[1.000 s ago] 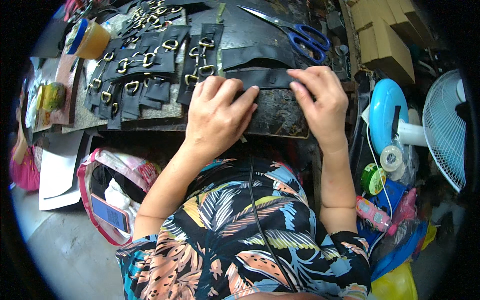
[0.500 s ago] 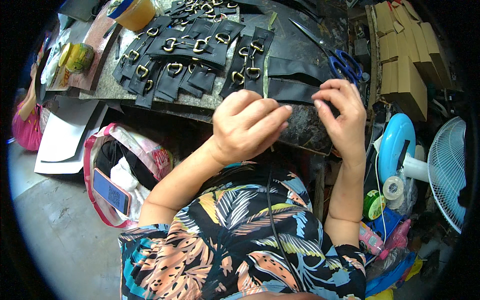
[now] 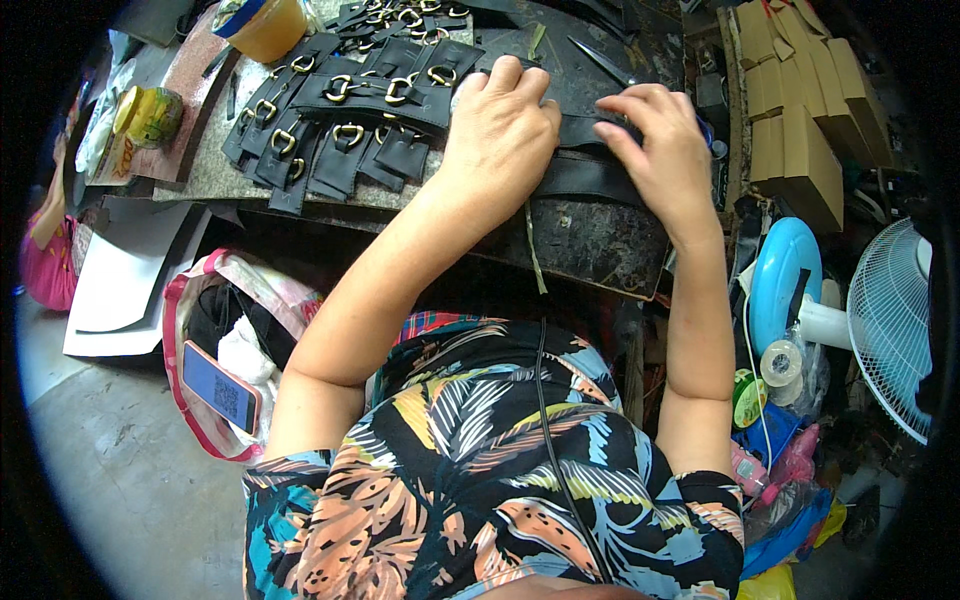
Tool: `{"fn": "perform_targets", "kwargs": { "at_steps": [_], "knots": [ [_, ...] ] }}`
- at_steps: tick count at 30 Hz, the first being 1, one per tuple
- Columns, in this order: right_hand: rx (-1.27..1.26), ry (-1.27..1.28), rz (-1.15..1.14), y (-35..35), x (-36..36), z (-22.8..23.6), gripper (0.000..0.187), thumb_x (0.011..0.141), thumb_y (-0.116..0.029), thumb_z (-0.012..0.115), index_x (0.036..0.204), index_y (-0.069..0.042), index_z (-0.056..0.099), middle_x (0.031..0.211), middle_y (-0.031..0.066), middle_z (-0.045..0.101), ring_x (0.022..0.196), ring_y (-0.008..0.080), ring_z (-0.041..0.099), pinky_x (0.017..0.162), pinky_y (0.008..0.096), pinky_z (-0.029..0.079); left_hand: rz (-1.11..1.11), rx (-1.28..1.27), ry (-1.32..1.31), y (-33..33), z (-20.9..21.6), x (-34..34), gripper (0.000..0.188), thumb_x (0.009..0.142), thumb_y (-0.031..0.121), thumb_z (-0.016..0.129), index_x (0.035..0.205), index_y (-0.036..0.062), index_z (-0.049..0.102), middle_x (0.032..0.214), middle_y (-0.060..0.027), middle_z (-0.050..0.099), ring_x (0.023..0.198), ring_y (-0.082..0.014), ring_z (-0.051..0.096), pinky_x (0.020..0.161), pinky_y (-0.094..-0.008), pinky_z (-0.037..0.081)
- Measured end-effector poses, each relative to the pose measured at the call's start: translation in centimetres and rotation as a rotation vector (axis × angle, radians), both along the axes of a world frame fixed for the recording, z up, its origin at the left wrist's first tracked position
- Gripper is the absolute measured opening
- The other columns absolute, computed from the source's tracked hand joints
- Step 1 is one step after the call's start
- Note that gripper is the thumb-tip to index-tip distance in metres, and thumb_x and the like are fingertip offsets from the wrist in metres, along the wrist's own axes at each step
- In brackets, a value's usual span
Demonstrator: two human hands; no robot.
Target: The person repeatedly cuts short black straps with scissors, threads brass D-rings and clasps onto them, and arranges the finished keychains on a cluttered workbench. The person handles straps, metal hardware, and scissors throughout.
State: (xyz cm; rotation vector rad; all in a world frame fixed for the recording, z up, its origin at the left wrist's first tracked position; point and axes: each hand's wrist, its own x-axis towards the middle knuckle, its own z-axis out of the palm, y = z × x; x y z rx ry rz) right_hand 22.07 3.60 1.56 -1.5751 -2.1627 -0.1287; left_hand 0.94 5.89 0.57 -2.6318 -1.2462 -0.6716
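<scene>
Left hand (image 3: 497, 135) flat and open on a black leather strap (image 3: 590, 170), right hand (image 3: 655, 150) fingertips pressing the same strap, strap lying across the counter (image 3: 590, 245), buckled strap pieces (image 3: 340, 120) just left.

Black strap (image 3: 590, 175) part-hidden under hands

My worktable (image 3: 600, 250) is dark and scuffed, with a speckled stone slab (image 3: 215, 170) on its left part. Below me to the left is bare grey concrete floor (image 3: 110, 470). A white fan (image 3: 890, 330) stands at my right, with stacked cardboard boxes (image 3: 800, 130) beyond it. The light is even.
</scene>
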Motion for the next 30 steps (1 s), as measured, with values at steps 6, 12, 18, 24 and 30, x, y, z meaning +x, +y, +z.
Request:
{"fn": "perform_targets", "kwargs": {
  "at_steps": [6, 12, 18, 24, 30],
  "knots": [
    [-0.142, -0.238, -0.343, -0.4, 4.9, 1.7, 0.03, 0.091, -0.026, 0.072, 0.119, -0.015, 0.071, 0.11, 0.0043, 0.069, 0.105, 0.0279, 0.062, 0.09, 0.0412, 0.051, -0.088, -0.036, -0.178, 0.5, 0.3, 0.1, 0.023, 0.076, 0.017, 0.08, 0.093, 0.0105, 0.067, 0.098, -0.004, 0.065, 0.106, -0.0284, 0.057, 0.088, -0.0421, 0.047],
    [-0.36, -0.181, -0.357, 0.4, 7.5, 1.2, 0.038, 0.087, -0.035, 0.074, 0.12, -0.017, 0.071, 0.1, 0.0101, 0.072, 0.096, 0.0312, 0.069, 0.084, 0.0457, 0.054, -0.177, -0.303, -0.701, -0.1, 1.4, -0.3, 0.018, 0.089, 0.01, 0.072, 0.106, 0.0067, 0.067, 0.095, -0.0131, 0.072, 0.081, -0.0325, 0.072, 0.073, -0.0401, 0.057],
    [-0.512, 0.514, -0.335, -2.0, 10.2, 1.4, 0.032, 0.092, -0.02, 0.073, 0.12, -0.005, 0.069, 0.094, 0.0069, 0.074, 0.089, 0.0154, 0.071, 0.077, 0.0297, 0.053, -0.16, -1.092, -1.058, -1.2, 2.3, -1.5, 0.024, 0.097, 0.01, 0.069, 0.118, -0.0015, 0.066, 0.09, -0.0026, 0.069, 0.068, -0.0076, 0.064, 0.06, -0.0217, 0.054],
    [-0.553, 1.18, -0.069, -12.8, 5.6, 2.0, 0.044, 0.089, -0.027, 0.079, 0.117, 0.0, 0.06, 0.085, 0.0039, 0.066, 0.08, 0.0114, 0.064, 0.075, 0.0239, 0.049, -0.275, -1.149, -1.235, -1.7, 2.0, -1.5, 0.027, 0.094, 0.004, 0.067, 0.119, -0.0061, 0.067, 0.092, -0.0064, 0.071, 0.075, -0.0098, 0.069, 0.061, -0.0249, 0.059],
    [-1.058, 1.356, 0.103, -16.5, 2.1, 1.5, 0.065, 0.087, -0.059, 0.076, 0.11, 0.001, 0.06, 0.078, 0.0046, 0.065, 0.067, 0.0095, 0.062, 0.061, 0.021, 0.045, -0.219, -1.103, -1.156, -1.9, 1.4, -1.2, 0.028, 0.093, 0.004, 0.072, 0.12, -0.0021, 0.068, 0.091, -0.0036, 0.07, 0.078, -0.0083, 0.068, 0.062, -0.0235, 0.058]
  ]
}}
